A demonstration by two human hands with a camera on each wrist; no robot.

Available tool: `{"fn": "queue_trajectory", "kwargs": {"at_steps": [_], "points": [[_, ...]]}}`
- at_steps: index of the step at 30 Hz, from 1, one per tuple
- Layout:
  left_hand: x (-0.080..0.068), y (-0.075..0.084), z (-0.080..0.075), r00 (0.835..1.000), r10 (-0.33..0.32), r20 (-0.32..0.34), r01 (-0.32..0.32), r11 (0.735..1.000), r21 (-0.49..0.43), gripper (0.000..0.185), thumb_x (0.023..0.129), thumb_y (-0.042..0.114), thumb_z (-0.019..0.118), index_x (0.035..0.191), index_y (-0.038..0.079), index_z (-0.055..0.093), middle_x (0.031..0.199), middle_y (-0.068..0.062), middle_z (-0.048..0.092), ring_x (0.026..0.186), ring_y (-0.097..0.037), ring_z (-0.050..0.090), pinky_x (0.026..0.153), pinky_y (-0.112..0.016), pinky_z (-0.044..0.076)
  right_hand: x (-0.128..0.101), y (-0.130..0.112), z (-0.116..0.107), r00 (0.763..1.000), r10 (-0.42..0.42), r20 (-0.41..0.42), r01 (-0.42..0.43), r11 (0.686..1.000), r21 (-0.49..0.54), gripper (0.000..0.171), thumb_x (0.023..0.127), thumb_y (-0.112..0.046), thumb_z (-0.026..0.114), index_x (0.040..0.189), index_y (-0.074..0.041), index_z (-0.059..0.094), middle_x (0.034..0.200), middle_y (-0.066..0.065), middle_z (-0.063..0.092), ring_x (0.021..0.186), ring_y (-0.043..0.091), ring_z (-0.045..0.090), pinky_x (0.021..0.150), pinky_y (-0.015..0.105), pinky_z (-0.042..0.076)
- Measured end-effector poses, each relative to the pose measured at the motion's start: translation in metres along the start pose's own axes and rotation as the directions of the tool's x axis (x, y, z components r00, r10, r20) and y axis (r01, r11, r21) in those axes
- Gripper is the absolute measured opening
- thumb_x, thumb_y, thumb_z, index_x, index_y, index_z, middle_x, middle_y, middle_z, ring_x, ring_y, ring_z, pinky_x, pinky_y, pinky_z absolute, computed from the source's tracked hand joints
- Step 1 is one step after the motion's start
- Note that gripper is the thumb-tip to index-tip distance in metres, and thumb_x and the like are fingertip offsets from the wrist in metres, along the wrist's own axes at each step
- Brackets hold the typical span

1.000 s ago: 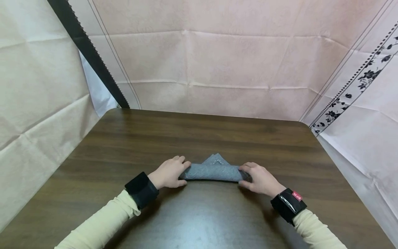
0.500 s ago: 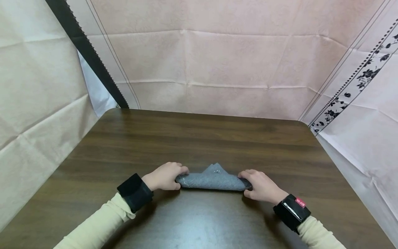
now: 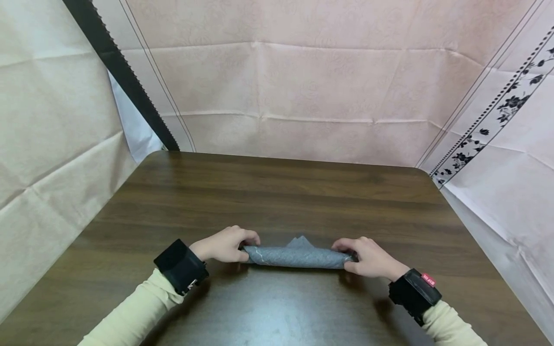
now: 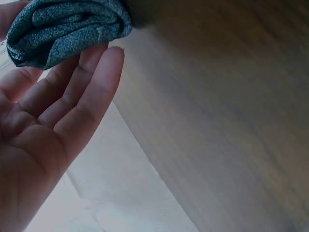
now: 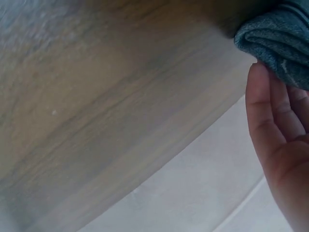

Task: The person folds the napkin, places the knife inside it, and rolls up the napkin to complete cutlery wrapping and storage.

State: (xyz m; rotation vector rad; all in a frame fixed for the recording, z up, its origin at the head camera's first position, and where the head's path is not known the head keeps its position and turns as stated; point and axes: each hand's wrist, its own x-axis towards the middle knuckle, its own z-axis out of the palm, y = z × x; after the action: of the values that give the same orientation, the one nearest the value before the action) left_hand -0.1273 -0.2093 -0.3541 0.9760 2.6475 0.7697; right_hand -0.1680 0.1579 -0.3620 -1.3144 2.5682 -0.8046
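Near the front edge of the dark wooden counter [image 3: 277, 192] lies a grey cloth [image 3: 296, 256] rolled into a tight log, a small corner poking out behind. The left hand [image 3: 225, 245] curls its fingers [image 4: 91, 87] over one end, the right hand [image 3: 372, 259] over the other. Rolling looks nearly finished; tucking that last corner under seems the remaining step, needing even pressure from both ends.
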Motion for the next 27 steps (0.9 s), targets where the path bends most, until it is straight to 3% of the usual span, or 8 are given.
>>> {"fn": "queue_trajectory", "kwargs": {"at_steps": [5, 10, 16, 21, 27], "points": [[0.000, -0.003, -0.001, 0.998, 0.058, -0.007, -0.059, 0.998, -0.026, 0.030, 0.076, 0.002, 0.054, 0.105, 0.003, 0.060, 0.093, 0.000, 0.063, 0.069, -0.006, 0.048, 0.064, -0.025, 0.042, 0.000, 0.002, -0.001, 1.000, -0.013, 0.012, 0.012, 1.000, 0.020, 0.033, 0.075, -0.001, 0.058, 0.109, -0.004, 0.061, 0.100, 0.002, 0.066, 0.082, 0.005, 0.054, 0.069, 0.026, 0.044], [0.000, -0.003, -0.001, 1.000, 0.016, 0.013, -0.015, 0.998, -0.065, 0.028, 0.079, 0.001, 0.053, 0.106, 0.006, 0.060, 0.089, 0.003, 0.059, 0.065, -0.005, 0.045, 0.061, -0.022, 0.039, 0.001, 0.005, -0.001, 1.000, 0.003, 0.009, -0.004, 0.999, 0.034, 0.033, 0.077, -0.001, 0.056, 0.110, -0.003, 0.060, 0.101, 0.002, 0.065, 0.081, 0.005, 0.054, 0.070, 0.026, 0.044], [0.002, -0.004, 0.000, 0.999, -0.031, 0.004, 0.032, 0.998, -0.061, 0.029, 0.081, 0.000, 0.050, 0.109, 0.006, 0.058, 0.077, 0.006, 0.053, 0.057, -0.003, 0.040, 0.058, -0.021, 0.036, 0.001, 0.007, -0.001, 0.998, 0.062, 0.008, -0.062, 0.994, 0.086, 0.032, 0.081, -0.002, 0.054, 0.112, -0.003, 0.059, 0.093, 0.000, 0.061, 0.066, 0.004, 0.048, 0.057, 0.022, 0.039], [0.004, -0.006, 0.001, 0.997, -0.056, -0.046, 0.053, 0.996, -0.073, 0.030, 0.082, 0.000, 0.049, 0.112, 0.003, 0.054, 0.086, 0.001, 0.057, 0.062, -0.006, 0.044, 0.063, -0.024, 0.040, 0.002, 0.007, -0.001, 0.996, 0.089, -0.004, -0.087, 0.988, 0.130, 0.031, 0.083, -0.001, 0.052, 0.114, 0.000, 0.057, 0.083, -0.001, 0.054, 0.058, 0.003, 0.044, 0.053, 0.022, 0.038], [0.010, -0.009, 0.002, 0.987, -0.100, -0.127, 0.099, 0.995, -0.012, 0.022, 0.080, 0.001, 0.053, 0.102, 0.005, 0.053, 0.090, -0.003, 0.055, 0.069, -0.012, 0.046, 0.065, -0.028, 0.040, 0.007, 0.009, -0.002, 0.985, 0.157, -0.074, -0.152, 0.986, 0.071, 0.027, 0.085, -0.006, 0.053, 0.111, 0.001, 0.058, 0.062, -0.007, 0.043, 0.048, 0.002, 0.036, 0.048, 0.022, 0.034]]}}
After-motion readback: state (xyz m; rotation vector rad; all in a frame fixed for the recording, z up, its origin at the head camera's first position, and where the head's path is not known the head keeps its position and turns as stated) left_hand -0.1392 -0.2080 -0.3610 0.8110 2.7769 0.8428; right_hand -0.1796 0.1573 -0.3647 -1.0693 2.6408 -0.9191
